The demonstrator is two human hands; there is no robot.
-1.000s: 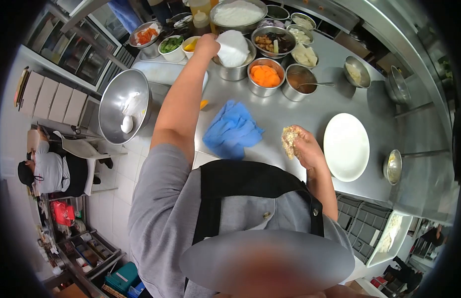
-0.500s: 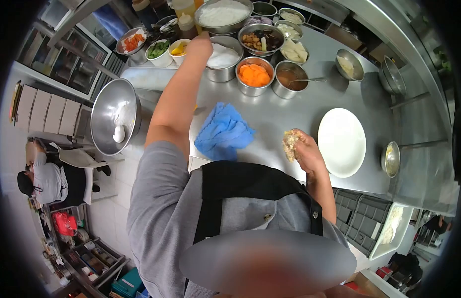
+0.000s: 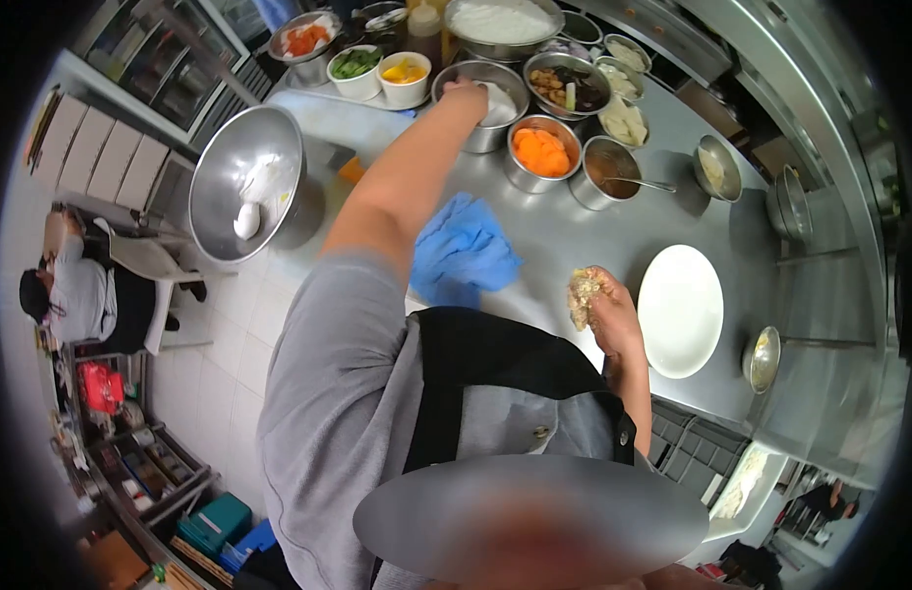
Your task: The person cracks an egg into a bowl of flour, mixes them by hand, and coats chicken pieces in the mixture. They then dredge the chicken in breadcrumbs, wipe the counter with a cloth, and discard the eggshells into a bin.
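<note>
My left hand (image 3: 465, 94) reaches far over the counter into a steel bowl of white powder (image 3: 499, 104); its fingers are mostly hidden from me. Closer to my body, my right hand (image 3: 615, 313) is closed around a pale, sticky lump of minced mixture (image 3: 583, 298), which sticks out on its left side. Just right of that hand lies a white oval plate (image 3: 681, 312) with nothing on it. Between my arms, a crumpled blue cloth (image 3: 465, 251) rests on the steel counter.
A pot of orange carrot slices (image 3: 541, 152) and a pot of brown sauce (image 3: 610, 170) with a spoon stand near my left hand. A large steel bowl (image 3: 205, 202) with white residue is at left. A seated person (image 3: 87, 280) is farther left.
My left hand has moved from the powder bowl's left side to inside it. My right hand keeps hold of the lump. The whole view has shifted somewhat.
</note>
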